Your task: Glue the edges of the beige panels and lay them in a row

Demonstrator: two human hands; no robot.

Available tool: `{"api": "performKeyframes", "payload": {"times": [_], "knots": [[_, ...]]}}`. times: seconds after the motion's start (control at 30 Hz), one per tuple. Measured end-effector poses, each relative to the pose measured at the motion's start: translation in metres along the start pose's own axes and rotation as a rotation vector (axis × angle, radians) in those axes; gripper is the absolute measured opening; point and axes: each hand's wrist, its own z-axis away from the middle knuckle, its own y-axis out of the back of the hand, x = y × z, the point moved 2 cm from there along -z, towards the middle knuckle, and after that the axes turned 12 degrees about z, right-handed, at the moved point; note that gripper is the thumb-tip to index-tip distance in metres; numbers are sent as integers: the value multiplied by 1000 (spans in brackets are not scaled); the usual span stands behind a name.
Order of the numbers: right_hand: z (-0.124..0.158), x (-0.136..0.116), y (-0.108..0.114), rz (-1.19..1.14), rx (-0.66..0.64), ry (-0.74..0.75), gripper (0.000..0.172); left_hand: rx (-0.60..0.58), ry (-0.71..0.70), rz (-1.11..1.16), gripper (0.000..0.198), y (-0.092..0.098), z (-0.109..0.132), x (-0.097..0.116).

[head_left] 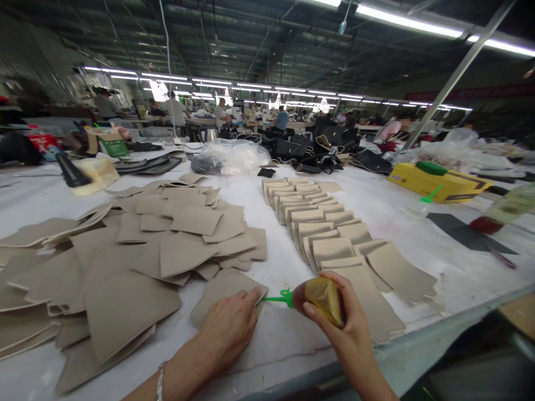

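Observation:
My right hand [345, 312] is wrapped round a squeeze bottle [320, 298] of amber liquid, probably glue, tipped on its side. Its thin green nozzle [276, 299] points left and meets the right edge of a taupe leather-like piece [213, 289]. My left hand [234, 320] grips that piece near the same edge, fingers together on top; its thumb is mostly hidden. Left of it spreads a loose heap of similar taupe pieces [188, 253]. Beyond my right hand, more pieces [332, 250] overlap in rows, many of them folded.
A yellow box [434, 181] stands at the right, near a small bottle with a green nozzle [420, 207] and a dark sheet [468, 231]. Clear plastic bags [232, 156] and black bags [292, 147] lie at the back. Several people work farther off.

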Motion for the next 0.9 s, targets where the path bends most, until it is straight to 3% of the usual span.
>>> {"api": "performKeyframes", "payload": {"times": [0.1,0.27,0.43,0.57,0.9], "knots": [[3,-1,0,-58,34,-39,48,-19,-1,19,41,-1,1,-2],[14,-5,-2,-163,-124,-83,51,-33,17,34,44,-6,-1,-9],[15,-2,-2,-136,-38,-93,49,-40,6,41,43,-4,1,-11],[16,2,-3,-117,-107,-95,51,-36,-12,61,40,0,4,-9],[25,-6,-8,-196,-128,-190,52,-21,-28,102,40,2,7,-10]]}}
